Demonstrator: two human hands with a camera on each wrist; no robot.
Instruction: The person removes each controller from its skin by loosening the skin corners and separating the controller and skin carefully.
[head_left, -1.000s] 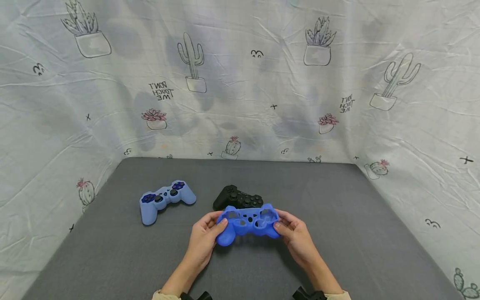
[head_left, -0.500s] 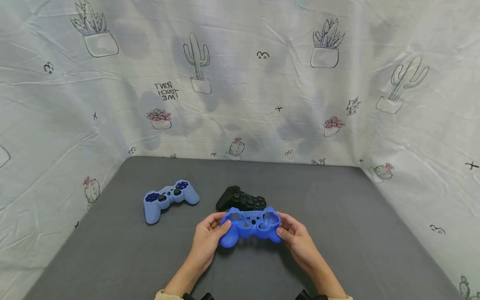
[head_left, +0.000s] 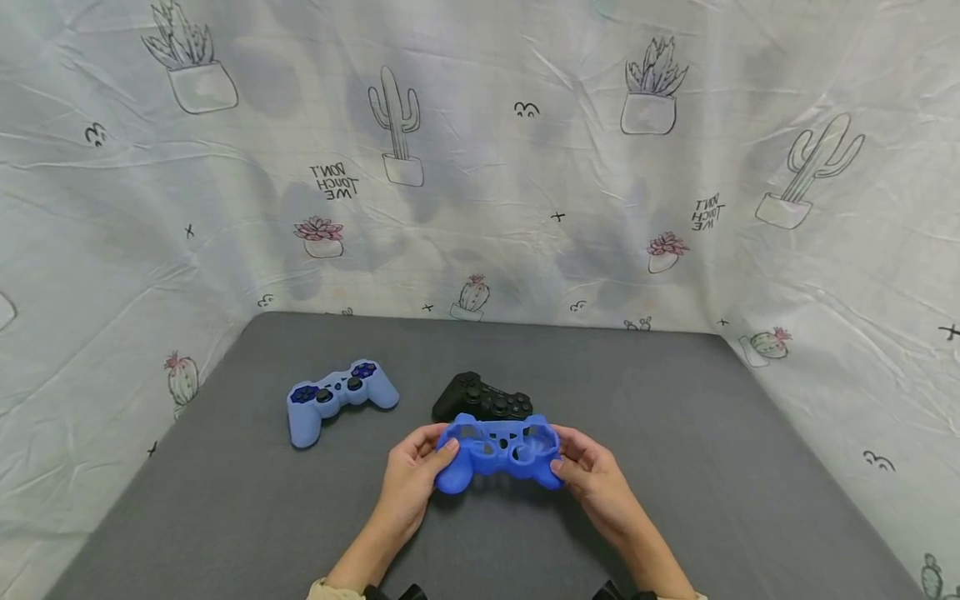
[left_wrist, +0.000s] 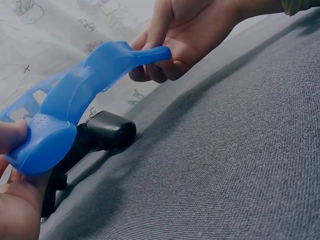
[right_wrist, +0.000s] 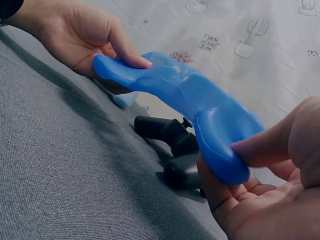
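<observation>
Two hands hold one blue skin [head_left: 498,451] just above the grey mat [head_left: 712,467], right in front of me. From my head view I see the whole layout: the black pad [head_left: 480,397] lies on the mat just behind the skin, and a pale blue pad [head_left: 336,397] sits well to its left. That pale one does not show clearly in either wrist view.

The wrist views give what my head view cannot: the skin [left_wrist: 75,97] is off the mat, hollow and bowed, with the black pad [left_wrist: 100,135] lying under and behind it. From the right wrist I see the skin [right_wrist: 190,105] sagging between my hands, the black pad [right_wrist: 172,150] beyond it.

My left hand [head_left: 411,479] curls round the skin's left grip, thumb pressed on top, fingers tucked under. My right hand [head_left: 592,475] grips the right horn the same way, thumb over the top and fingers beneath. Neither hand touches the black pad.
</observation>
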